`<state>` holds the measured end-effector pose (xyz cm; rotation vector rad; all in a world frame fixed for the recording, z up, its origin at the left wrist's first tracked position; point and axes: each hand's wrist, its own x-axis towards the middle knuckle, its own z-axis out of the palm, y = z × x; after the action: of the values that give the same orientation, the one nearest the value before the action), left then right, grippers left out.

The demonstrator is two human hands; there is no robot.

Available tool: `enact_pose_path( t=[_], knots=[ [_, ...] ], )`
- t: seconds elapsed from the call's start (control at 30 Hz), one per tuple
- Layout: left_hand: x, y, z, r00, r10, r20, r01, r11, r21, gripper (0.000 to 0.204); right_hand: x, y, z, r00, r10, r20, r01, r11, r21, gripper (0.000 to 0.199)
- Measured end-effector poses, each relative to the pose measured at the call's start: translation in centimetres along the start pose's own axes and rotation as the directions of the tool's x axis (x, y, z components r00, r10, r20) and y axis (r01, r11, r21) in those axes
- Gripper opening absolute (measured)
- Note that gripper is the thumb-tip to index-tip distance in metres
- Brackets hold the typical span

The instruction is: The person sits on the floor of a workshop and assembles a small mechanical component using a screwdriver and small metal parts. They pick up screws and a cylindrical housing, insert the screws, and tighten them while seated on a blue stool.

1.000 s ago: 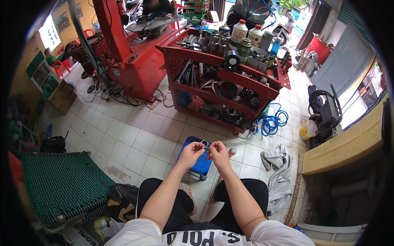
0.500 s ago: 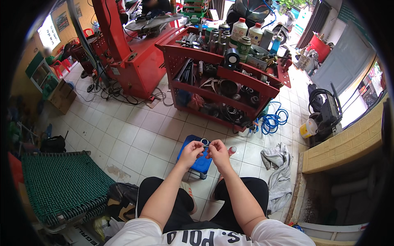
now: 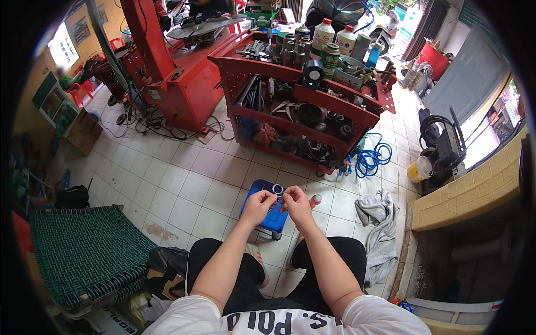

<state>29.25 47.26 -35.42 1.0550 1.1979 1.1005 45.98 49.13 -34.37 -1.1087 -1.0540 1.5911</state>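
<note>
Both hands meet above a low blue stool (image 3: 272, 223) in front of my knees. My left hand (image 3: 259, 206) is closed, with thumb and forefinger pinched. My right hand (image 3: 297, 205) mirrors it, its fingertips almost touching the left ones. Whatever small thing sits between the fingertips is too tiny to name. Just beyond them shows a round ring-like part (image 3: 277, 190), pale-rimmed with a dark middle; I cannot tell whether it lies on the stool or hangs from my fingers. A bottle with reddish contents (image 3: 316, 200) stands beside my right hand.
A red tool cart (image 3: 335, 146) loaded with bottles and cans stands ahead, near a red machine (image 3: 181, 100). Blue hose (image 3: 371, 162) coils on the tiles. A grey cloth (image 3: 379, 234) lies at right, a green woven chair (image 3: 89, 251) at left.
My fingertips have shifted slightly, and the thin strip seen between them before is harder to make out. The ring shows a darker middle. The view has tilted a little.
</note>
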Motion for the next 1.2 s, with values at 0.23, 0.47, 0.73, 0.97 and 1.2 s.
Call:
enact_pose_path(
  t=[0.23, 0.47, 0.73, 0.97, 1.2],
  knots=[
    [0.3, -1.1, -0.2, 0.999, 0.009, -0.047, -0.010, 0.999, -0.034, 0.035, -0.7, -1.0, 0.8, 1.000, 0.025, 0.015, -0.024, 0.999, -0.047, 0.017],
    [0.4, -1.1, -0.4, 0.998, 0.005, -0.067, -0.006, 1.000, -0.016, 0.034, -0.8, -1.4, 0.7, 0.975, 0.218, 0.031, -0.213, 0.969, -0.123, 0.041],
    [0.2, -0.9, -0.3, 0.996, 0.062, -0.068, -0.052, 0.990, 0.134, 0.036, -0.5, -1.0, 0.3, 0.992, 0.121, 0.046, -0.108, 0.969, -0.222, 0.030],
    [0.0, -0.5, -0.4, 0.994, 0.066, -0.092, -0.046, 0.977, 0.210, 0.036, -0.5, -1.6, 0.0, 0.992, 0.095, 0.078, -0.075, 0.971, -0.226, 0.022],
    [-0.1, -0.2, 0.1, 0.993, 0.079, -0.090, -0.063, 0.983, 0.172, 0.036, -0.5, -1.1, -0.1, 0.987, 0.139, 0.082, -0.113, 0.959, -0.260, 0.025]
  ],
)
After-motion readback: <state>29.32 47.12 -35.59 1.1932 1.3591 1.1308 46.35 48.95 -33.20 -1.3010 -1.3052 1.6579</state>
